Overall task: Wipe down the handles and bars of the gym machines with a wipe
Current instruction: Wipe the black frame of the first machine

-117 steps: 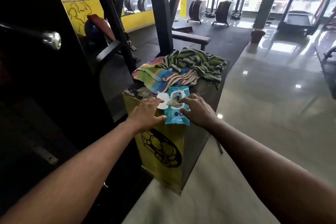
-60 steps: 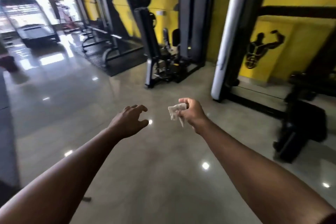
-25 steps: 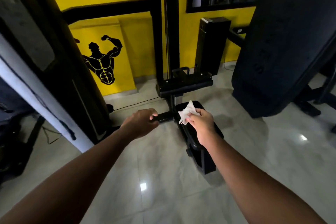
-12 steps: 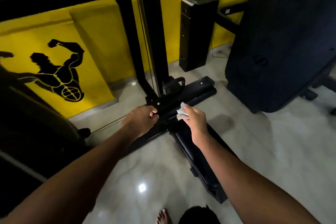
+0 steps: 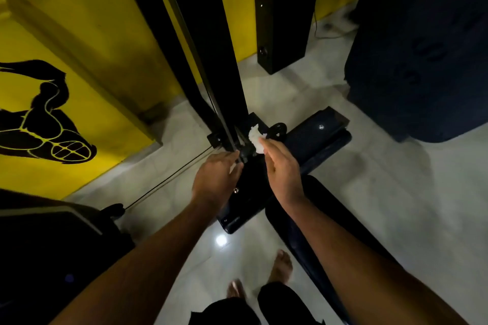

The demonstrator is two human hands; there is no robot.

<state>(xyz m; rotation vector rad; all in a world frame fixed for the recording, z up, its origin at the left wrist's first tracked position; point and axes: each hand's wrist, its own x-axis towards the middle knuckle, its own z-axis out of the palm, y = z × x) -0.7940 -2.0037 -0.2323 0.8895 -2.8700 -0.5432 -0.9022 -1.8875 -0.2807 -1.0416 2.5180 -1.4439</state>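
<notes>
The wipe (image 5: 255,140), white & crumpled, is being pinched btw. the thumb and fingertips of the right hand (image 5: 284,169), w/ the fingers closed on it. It is being held at the foot of the black post (image 5: 219,60), just beside a black ring (image 5: 278,129) on the base bar (image 5: 314,137). Contact w/ the metal cannot be told. The left hand (image 5: 216,179) is being held at a small black fitting (image 5: 244,154) at the post's foot. Whether its fingers are wrapped round the fitting or lying loose cannot be told, as the fingertips are being lost against the dark metal.

Both hands are being held close together over the base bar, w/ a narrow gap btw. them. The bar is lying slantwise on the pale floor (image 5: 396,206). A thin cable (image 5: 169,179) is being stretched from the post's foot out to the left, low over the floor, toward a dark machine (image 5: 52,258) at bottom left. A long black pad (image 5: 317,221) is lying under the right forearm, its far end at the bar's near edge.

Open floor is being left mostly right of the pad, plus a smaller patch btw. cable and bar. The far side is being closed off by a yellow wall (image 5: 79,21) and a tall black box (image 5: 280,21) right of the post. The top right is being blocked by a big dark block (image 5: 422,47), its lower edge near the bar's far end but apart from it. Bare feet (image 5: 282,266) are being kept just left of the pad.
</notes>
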